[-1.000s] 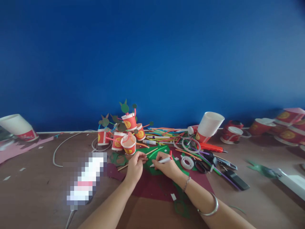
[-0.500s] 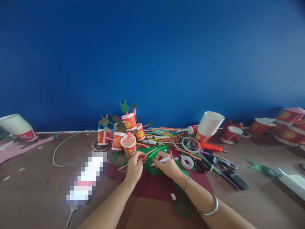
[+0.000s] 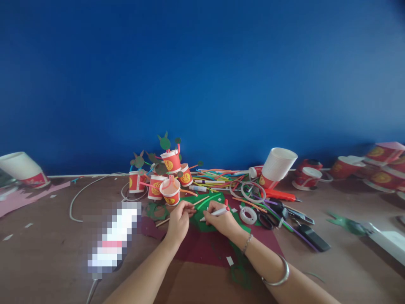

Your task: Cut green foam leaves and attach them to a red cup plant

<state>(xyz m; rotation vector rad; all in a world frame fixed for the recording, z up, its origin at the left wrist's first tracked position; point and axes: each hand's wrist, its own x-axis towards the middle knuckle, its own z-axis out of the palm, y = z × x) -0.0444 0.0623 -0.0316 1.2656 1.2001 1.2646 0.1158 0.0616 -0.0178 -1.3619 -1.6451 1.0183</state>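
Here's the right hand (image 3: 221, 218), fingers closed around a white marker (image 3: 218, 212) with a red end, the tip angled leftward over green paper (image 3: 202, 226), short of the left hand (image 3: 179, 222). And that left hand sits just across the gap, thumb and fingers drawn together, a thin stick (image 3: 201, 201) showing on either side of it (gripped or merely passing beneath, I can't tell). A dark red sheet (image 3: 202, 251) lies under the green, with red paper cups (image 3: 170, 199) just beyond the left hand.
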